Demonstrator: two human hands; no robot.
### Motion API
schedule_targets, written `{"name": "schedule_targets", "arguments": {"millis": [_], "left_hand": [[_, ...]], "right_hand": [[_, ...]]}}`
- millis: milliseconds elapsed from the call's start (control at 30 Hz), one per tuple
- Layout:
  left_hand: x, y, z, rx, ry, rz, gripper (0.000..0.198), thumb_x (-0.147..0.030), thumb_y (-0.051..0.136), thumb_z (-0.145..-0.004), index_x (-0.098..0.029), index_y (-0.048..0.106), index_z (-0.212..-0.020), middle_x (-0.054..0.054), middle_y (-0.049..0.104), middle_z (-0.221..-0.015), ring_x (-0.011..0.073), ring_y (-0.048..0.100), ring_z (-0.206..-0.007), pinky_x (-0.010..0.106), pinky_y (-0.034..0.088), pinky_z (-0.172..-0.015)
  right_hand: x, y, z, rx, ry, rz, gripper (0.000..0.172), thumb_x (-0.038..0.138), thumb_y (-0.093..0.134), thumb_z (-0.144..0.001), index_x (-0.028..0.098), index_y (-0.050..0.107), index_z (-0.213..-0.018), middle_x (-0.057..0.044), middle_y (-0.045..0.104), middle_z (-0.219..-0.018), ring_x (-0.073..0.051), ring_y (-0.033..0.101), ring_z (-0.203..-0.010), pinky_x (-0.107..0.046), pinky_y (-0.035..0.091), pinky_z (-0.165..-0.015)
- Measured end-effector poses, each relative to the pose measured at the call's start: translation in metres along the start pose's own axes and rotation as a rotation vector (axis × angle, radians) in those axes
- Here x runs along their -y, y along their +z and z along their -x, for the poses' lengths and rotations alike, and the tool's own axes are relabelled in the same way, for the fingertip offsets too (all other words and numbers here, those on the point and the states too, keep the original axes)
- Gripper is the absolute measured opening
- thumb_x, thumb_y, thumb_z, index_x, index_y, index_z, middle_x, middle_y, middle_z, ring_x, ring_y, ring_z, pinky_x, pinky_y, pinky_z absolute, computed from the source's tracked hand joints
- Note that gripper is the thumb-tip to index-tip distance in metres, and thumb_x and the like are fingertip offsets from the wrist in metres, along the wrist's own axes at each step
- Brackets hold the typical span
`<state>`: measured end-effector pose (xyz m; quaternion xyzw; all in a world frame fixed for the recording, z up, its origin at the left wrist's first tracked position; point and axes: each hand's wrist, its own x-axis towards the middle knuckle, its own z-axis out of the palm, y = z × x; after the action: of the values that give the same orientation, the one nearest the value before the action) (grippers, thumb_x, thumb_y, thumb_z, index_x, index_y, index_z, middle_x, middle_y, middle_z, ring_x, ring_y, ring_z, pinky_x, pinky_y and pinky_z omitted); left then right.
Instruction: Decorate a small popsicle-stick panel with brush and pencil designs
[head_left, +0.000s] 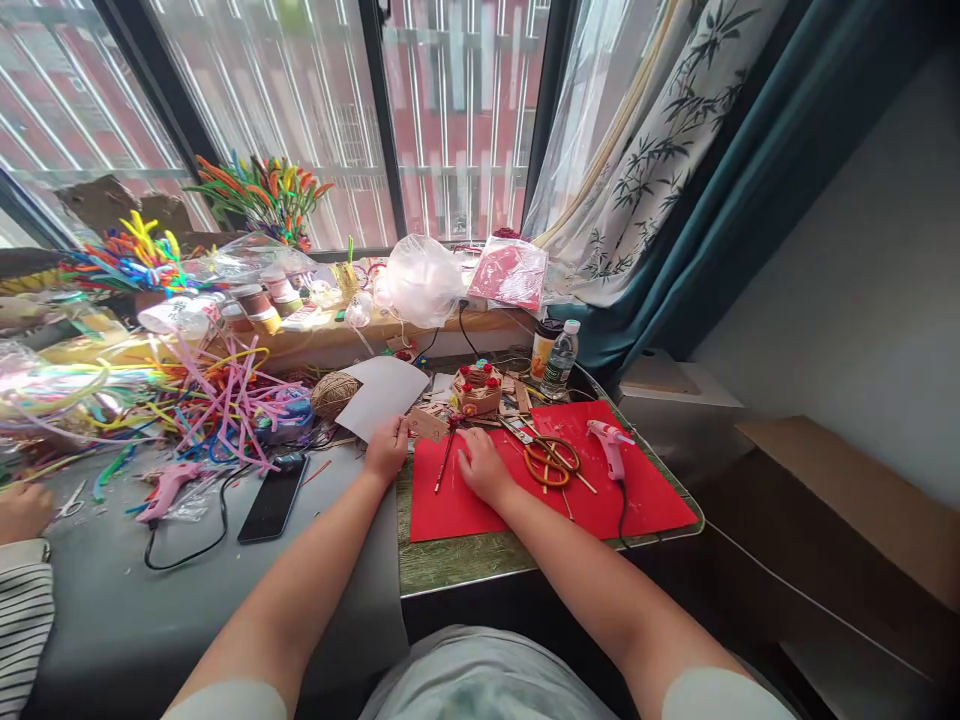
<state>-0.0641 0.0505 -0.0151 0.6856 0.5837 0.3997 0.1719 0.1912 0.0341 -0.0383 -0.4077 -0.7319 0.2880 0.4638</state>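
My left hand (pixel 386 447) is closed on a small brown cardboard piece (pixel 428 424) at the left edge of a red mat (pixel 645 495). Close to it on the mat rests my right hand (pixel 480 463), fingers curled; what they hold, if anything, is hidden. A thin red stick (pixel 444 462) lies between the two hands. Orange-handled scissors (pixel 551 460) lie just right of my right hand. Behind the hands stands a small brown cardboard cake model (pixel 478 388) with red dots on top. A white paper sheet (pixel 386 393) lies behind my left hand.
A pink glue gun (pixel 611 446) stands on the mat's right. Another glue gun (pixel 169 488), a black phone (pixel 274 497), a twine ball (pixel 334 392) and several pipe cleaners (pixel 217 400) cover the grey table. Bottles (pixel 560 358) stand behind. Another person's hand (pixel 22 510) and striped sleeve are at far left.
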Motion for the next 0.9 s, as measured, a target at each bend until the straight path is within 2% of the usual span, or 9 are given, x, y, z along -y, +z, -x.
{"name": "schedule_targets", "arguments": {"millis": [67,133,200,300,533,567,667,767,900], "left_hand": [[-0.007,0.003,0.003,0.008,0.042,0.020,0.039,-0.041,0.065,-0.101,-0.019,0.063,-0.133,0.011,0.065,-0.136,0.0238,0.067,-0.115,0.047,0.060,-0.098],[-0.015,0.007,0.005,0.020,0.081,0.046,0.037,-0.041,0.064,-0.102,-0.020,0.064,-0.133,0.011,0.065,-0.136,0.0234,0.067,-0.115,0.046,0.060,-0.098],[-0.022,0.012,0.005,0.025,0.102,0.076,0.037,-0.041,0.064,-0.102,-0.020,0.064,-0.132,0.011,0.065,-0.136,0.0232,0.067,-0.115,0.046,0.060,-0.098],[-0.031,0.019,-0.001,0.006,0.092,0.120,0.037,-0.041,0.064,-0.102,-0.020,0.064,-0.132,0.011,0.065,-0.136,0.0234,0.067,-0.115,0.046,0.060,-0.098],[-0.045,0.055,-0.046,-0.143,-0.080,0.124,0.045,-0.042,0.067,-0.100,-0.018,0.061,-0.137,0.012,0.064,-0.138,0.0260,0.066,-0.119,0.049,0.059,-0.100],[-0.049,0.063,-0.052,-0.141,-0.086,0.107,0.052,-0.044,0.069,-0.098,-0.019,0.057,-0.142,0.013,0.061,-0.142,0.0286,0.063,-0.125,0.053,0.056,-0.104],[-0.064,0.085,-0.070,-0.105,-0.071,0.044,0.103,-0.055,0.090,-0.073,-0.022,0.040,-0.156,0.020,0.045,-0.159,0.0381,0.044,-0.149,0.058,0.039,-0.123],[-0.081,0.099,-0.091,-0.072,-0.024,-0.010,0.119,-0.055,0.096,-0.062,-0.026,0.035,-0.160,0.019,0.036,-0.166,0.0387,0.028,-0.159,0.056,0.025,-0.131],[-0.095,0.104,-0.116,-0.016,-0.011,-0.049,0.133,-0.055,0.099,-0.053,-0.023,0.032,-0.163,0.022,0.040,-0.163,0.0418,0.036,-0.154,0.055,0.031,-0.126]], "right_hand": [[0.002,-0.002,0.000,-0.013,-0.014,-0.004,0.054,0.027,0.064,-0.093,0.019,0.060,-0.147,-0.020,0.059,-0.141,-0.033,0.058,-0.126,-0.053,0.042,-0.117],[0.002,-0.005,-0.001,-0.010,-0.011,-0.034,0.046,0.033,0.062,-0.095,0.020,0.064,-0.139,-0.018,0.065,-0.135,-0.032,0.062,-0.120,-0.049,0.047,-0.111],[0.000,-0.008,-0.003,0.002,0.012,-0.086,0.029,0.036,0.058,-0.097,0.021,0.073,-0.117,-0.012,0.074,-0.111,-0.028,0.068,-0.102,-0.043,0.054,-0.097],[-0.006,-0.011,-0.007,-0.028,0.087,-0.185,0.031,0.043,0.052,-0.100,0.022,0.073,-0.095,-0.005,0.072,-0.081,-0.022,0.066,-0.074,-0.033,0.055,-0.072],[-0.001,-0.022,-0.003,-0.298,0.218,-0.404,0.037,0.057,0.054,-0.099,0.022,0.067,-0.098,-0.003,0.067,-0.079,-0.018,0.062,-0.067,-0.029,0.052,-0.063],[-0.001,-0.026,-0.002,-0.350,0.230,-0.432,0.037,0.057,0.054,-0.099,0.022,0.066,-0.100,-0.002,0.066,-0.080,-0.018,0.061,-0.068,-0.028,0.051,-0.064],[-0.003,-0.041,-0.002,-0.551,0.293,-0.516,0.035,0.059,0.045,-0.104,0.026,0.054,-0.100,0.000,0.060,-0.082,-0.016,0.057,-0.067,-0.027,0.050,-0.063],[-0.010,-0.053,-0.009,-0.691,0.358,-0.581,0.037,0.063,0.043,-0.103,0.027,0.046,-0.095,0.001,0.058,-0.082,-0.015,0.055,-0.063,-0.026,0.049,-0.060],[-0.015,-0.058,-0.016,-0.729,0.402,-0.642,0.039,0.065,0.049,-0.099,0.026,0.046,-0.091,0.002,0.058,-0.077,-0.014,0.054,-0.059,-0.026,0.048,-0.056]]}}
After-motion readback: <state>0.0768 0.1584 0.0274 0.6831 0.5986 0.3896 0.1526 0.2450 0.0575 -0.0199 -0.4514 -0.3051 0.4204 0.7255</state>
